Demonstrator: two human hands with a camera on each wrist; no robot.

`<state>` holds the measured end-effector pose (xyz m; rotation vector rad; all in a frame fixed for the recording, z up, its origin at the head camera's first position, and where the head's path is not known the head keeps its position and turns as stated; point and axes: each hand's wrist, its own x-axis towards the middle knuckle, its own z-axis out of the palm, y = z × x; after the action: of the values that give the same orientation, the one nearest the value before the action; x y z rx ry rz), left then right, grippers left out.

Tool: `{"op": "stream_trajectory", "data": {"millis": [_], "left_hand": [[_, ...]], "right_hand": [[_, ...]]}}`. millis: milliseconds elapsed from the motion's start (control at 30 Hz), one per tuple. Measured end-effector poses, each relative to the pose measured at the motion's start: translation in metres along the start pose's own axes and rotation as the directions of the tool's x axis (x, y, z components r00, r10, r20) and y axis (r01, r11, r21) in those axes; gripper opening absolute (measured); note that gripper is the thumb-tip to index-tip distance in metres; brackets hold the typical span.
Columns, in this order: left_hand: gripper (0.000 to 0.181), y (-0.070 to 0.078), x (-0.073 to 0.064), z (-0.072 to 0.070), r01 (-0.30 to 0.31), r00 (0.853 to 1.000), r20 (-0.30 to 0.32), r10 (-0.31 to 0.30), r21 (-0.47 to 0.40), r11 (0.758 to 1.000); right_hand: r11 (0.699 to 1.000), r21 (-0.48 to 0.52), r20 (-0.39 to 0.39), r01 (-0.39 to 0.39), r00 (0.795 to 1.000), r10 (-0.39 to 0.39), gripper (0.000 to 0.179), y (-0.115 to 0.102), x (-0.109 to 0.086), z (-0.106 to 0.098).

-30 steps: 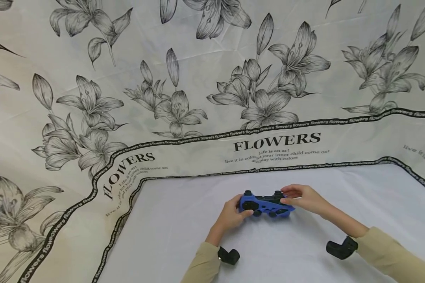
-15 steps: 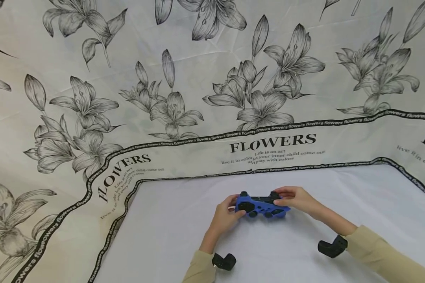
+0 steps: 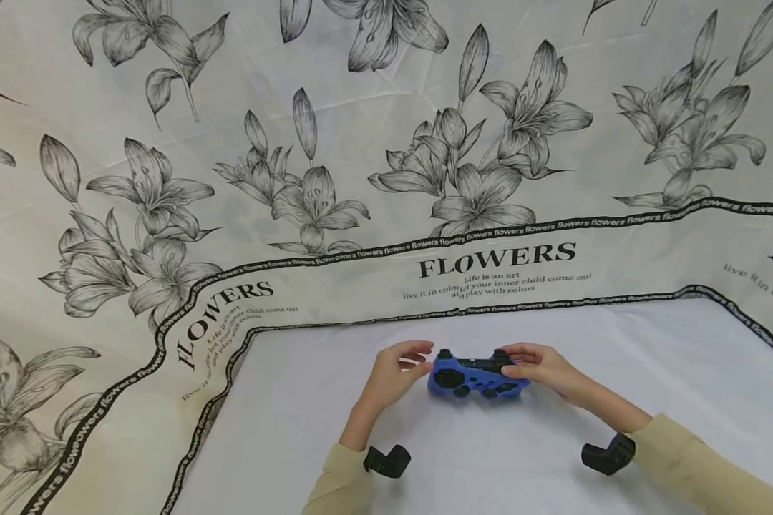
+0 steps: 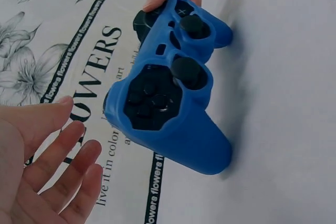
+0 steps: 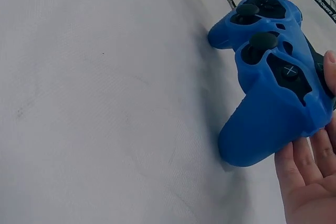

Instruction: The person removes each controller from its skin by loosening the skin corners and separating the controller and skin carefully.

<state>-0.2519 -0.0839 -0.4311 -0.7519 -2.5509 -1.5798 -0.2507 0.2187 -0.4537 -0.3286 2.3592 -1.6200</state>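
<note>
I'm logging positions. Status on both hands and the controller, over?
Left hand open, apart from blue controller. Right hand grips its right end. Nothing visible blocking either hand.

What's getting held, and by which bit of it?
The blue controller, by its X-button end, in the right hand. The left hand holds nothing.

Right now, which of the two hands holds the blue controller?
The right hand: it grips the controller, while the left hand is apart from it.
</note>
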Motion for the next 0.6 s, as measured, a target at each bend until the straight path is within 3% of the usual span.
{"op": "stream_trajectory", "data": {"millis": [133, 233, 300, 433, 600], "left_hand": [[0.034, 0.011, 0.013, -0.005, -0.052, 0.997, 0.056, 0.051, 0.033, 0.998], [0.035, 0.019, 0.023, -0.004, -0.070, 0.989, 0.136, 0.061, 0.065, 0.995], [0.034, 0.024, 0.028, -0.002, -0.086, 0.975, 0.215, 0.062, 0.107, 0.990], [0.032, 0.031, 0.036, 0.004, -0.144, 0.928, 0.367, 0.060, 0.204, 0.968], [0.034, 0.035, 0.045, 0.009, -0.198, 0.891, 0.452, 0.045, 0.297, 0.934]], "right_hand": [[1.000, 0.002, 0.010, 0.013, 1.000, -0.013, 0.062, 0.002, 0.003, -0.004], [1.000, -0.015, 0.002, 0.027, 1.000, -0.027, 0.060, 0.003, 0.002, -0.005], [0.999, -0.034, 0.000, 0.023, 1.000, -0.023, 0.059, 0.004, 0.000, -0.005], [0.999, -0.048, 0.000, 0.008, 1.000, -0.008, 0.060, 0.004, -0.003, -0.002], [0.999, -0.039, -0.010, 0.035, 0.999, -0.036, 0.057, 0.000, -0.001, 0.000]]}}
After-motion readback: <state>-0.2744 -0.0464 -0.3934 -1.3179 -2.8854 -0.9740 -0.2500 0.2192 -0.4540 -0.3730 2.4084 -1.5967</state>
